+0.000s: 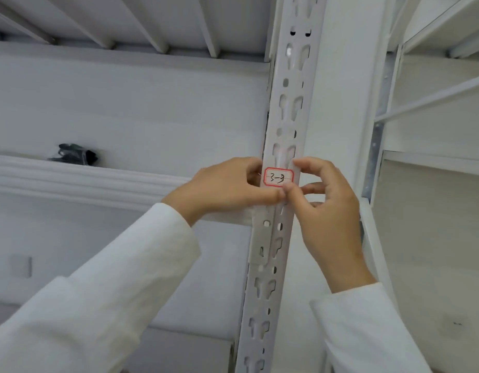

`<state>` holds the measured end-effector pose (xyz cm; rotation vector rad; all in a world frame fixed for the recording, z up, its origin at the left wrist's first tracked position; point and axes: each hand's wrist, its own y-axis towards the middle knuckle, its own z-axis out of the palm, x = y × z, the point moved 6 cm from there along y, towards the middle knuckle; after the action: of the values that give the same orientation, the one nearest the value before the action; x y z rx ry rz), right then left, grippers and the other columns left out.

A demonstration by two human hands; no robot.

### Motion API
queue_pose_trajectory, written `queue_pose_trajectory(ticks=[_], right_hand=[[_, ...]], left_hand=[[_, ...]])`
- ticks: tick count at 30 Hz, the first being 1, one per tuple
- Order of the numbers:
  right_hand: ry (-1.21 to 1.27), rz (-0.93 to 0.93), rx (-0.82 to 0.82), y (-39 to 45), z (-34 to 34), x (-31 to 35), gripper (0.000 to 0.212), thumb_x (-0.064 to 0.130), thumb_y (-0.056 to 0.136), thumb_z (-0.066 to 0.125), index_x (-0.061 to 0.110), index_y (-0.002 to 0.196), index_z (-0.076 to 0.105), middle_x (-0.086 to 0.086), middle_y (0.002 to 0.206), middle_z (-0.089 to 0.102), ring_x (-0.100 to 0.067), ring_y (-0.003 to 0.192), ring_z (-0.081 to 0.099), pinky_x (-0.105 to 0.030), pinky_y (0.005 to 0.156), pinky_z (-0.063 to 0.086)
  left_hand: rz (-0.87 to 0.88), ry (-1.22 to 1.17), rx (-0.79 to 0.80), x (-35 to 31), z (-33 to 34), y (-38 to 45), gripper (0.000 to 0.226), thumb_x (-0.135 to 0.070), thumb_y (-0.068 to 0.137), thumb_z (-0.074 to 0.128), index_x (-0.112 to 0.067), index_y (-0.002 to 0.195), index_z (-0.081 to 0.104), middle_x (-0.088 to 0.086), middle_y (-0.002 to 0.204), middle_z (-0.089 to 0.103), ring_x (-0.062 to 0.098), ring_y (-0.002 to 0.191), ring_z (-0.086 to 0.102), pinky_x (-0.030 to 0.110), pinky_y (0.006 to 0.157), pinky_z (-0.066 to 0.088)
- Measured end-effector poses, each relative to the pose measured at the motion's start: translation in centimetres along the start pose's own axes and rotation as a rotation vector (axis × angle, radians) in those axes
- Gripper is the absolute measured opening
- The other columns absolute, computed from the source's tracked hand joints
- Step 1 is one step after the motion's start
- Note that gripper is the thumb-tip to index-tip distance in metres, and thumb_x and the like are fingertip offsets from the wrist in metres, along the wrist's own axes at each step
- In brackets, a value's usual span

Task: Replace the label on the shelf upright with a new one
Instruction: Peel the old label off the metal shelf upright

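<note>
a small label with a red border and "3-3" written by hand sits on the front of the grey shelf upright, about halfway up the picture. the left hand comes in from the left side, and its thumb and fingers curl in to pinch the label's left edge and bottom corner. the right hand comes in from the right, with its bent fingers touching the label's top right corner and its thumb down by the bottom edge. it is hard to tell if this is the old label being peeled off or the new one being pressed on, since no second label shows. it looks neat and flat, so it may be the new one going on. if so, what is left is to rub it down all over and let go. the label lies with its long side going across the post, and the writing reads the right way up. the post itself runs up and down, leaning a little. a dark bundle rests on a shelf far to the left.
</note>
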<state>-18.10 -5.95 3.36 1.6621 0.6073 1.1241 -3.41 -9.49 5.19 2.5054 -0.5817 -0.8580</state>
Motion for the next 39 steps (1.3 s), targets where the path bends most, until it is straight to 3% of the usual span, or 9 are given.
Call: queue_pose_trajectory(ticks=[3,8,10,15,20,25,29,34,39], right_hand=[[-0.018,-0.009,0.001,-0.1,-0.2,0.1,0.025,0.015,0.084,0.063,0.033,0.101,0.058,0.014,0.101,0.057,0.002,0.077,0.058,-0.009,0.057,0.044],[-0.097,-0.002,0.019,-0.1,-0.3,0.6,0.021,0.018,0.085,0.062,0.031,0.102,0.060,0.013,0.102,0.057,0.001,0.076,0.058,-0.011,0.061,0.046],[-0.130,-0.005,0.012,-0.1,-0.3,0.9,0.020,0.018,0.085,0.062,0.031,0.099,0.061,0.013,0.100,0.058,0.001,0.074,0.059,-0.016,0.064,0.048],[-0.156,0.007,0.008,-0.1,-0.5,1.1,0.020,0.013,0.084,0.060,0.028,0.096,0.066,0.009,0.096,0.059,0.002,0.073,0.060,-0.032,0.070,0.052],[-0.166,-0.006,-0.003,-0.2,-0.5,1.3,0.021,0.014,0.084,0.060,0.035,0.084,0.062,0.011,0.092,0.057,0.009,0.066,0.057,-0.024,0.068,0.049],[-0.217,-0.020,0.016,-0.5,-0.3,1.2,0.019,0.018,0.086,0.058,0.029,0.101,0.061,0.010,0.098,0.056,0.002,0.065,0.055,-0.010,0.063,0.041],[-0.228,-0.046,0.014,-0.5,-0.1,1.4,0.024,0.018,0.086,0.057,0.028,0.107,0.061,0.007,0.100,0.055,0.001,0.065,0.055,-0.015,0.064,0.044],[-0.223,-0.043,0.011,-0.6,0.0,1.3,0.021,0.020,0.086,0.056,0.028,0.105,0.062,0.008,0.101,0.053,-0.002,0.063,0.056,-0.022,0.067,0.047],[-0.208,-0.034,-0.009,-0.7,0.1,1.3,0.020,0.022,0.085,0.056,0.028,0.104,0.060,0.010,0.102,0.052,-0.005,0.061,0.055,-0.030,0.068,0.049]], left_hand=[[-0.017,0.092,-0.096,-0.4,-0.3,-0.4,0.053,-0.074,0.059,0.052,-0.036,0.094,0.061,-0.021,0.094,0.068,0.003,0.093,0.063,0.038,0.092,0.047],[-0.015,0.096,-0.076,-1.1,-0.6,-0.7,0.040,-0.070,0.068,0.053,-0.033,0.083,0.058,-0.018,0.083,0.062,0.006,0.081,0.059,0.034,0.081,0.046],[-0.011,0.109,-0.082,-1.2,-0.6,-0.8,0.031,-0.064,0.076,0.055,-0.033,0.074,0.052,-0.017,0.075,0.057,0.005,0.073,0.054,0.030,0.072,0.040],[-0.016,0.141,-0.119,-1.1,-0.6,-0.8,0.032,-0.064,0.077,0.054,-0.033,0.070,0.047,-0.016,0.072,0.055,0.006,0.071,0.052,0.028,0.065,0.035],[-0.012,0.161,-0.129,-1.0,-0.5,-0.7,0.034,-0.064,0.078,0.053,-0.030,0.081,0.053,-0.015,0.079,0.059,0.008,0.076,0.055,0.027,0.066,0.036],[-0.016,0.169,-0.143,-0.9,-0.5,-0.7,0.037,-0.063,0.078,0.053,-0.029,0.091,0.058,-0.013,0.090,0.065,0.010,0.085,0.060,0.031,0.074,0.040],[-0.010,0.168,-0.148,-1.1,-0.5,-0.9,0.035,-0.063,0.078,0.052,-0.031,0.090,0.057,-0.014,0.088,0.064,0.010,0.084,0.059,0.030,0.071,0.039],[0.000,0.180,-0.159,-1.2,-0.6,-1.0,0.032,-0.063,0.079,0.052,-0.031,0.075,0.050,-0.015,0.077,0.058,0.008,0.075,0.055,0.027,0.063,0.033],[0.014,0.169,-0.166,-1.3,-0.6,-1.2,0.033,-0.065,0.078,0.052,-0.032,0.082,0.053,-0.014,0.086,0.062,0.010,0.082,0.057,0.027,0.066,0.035]])
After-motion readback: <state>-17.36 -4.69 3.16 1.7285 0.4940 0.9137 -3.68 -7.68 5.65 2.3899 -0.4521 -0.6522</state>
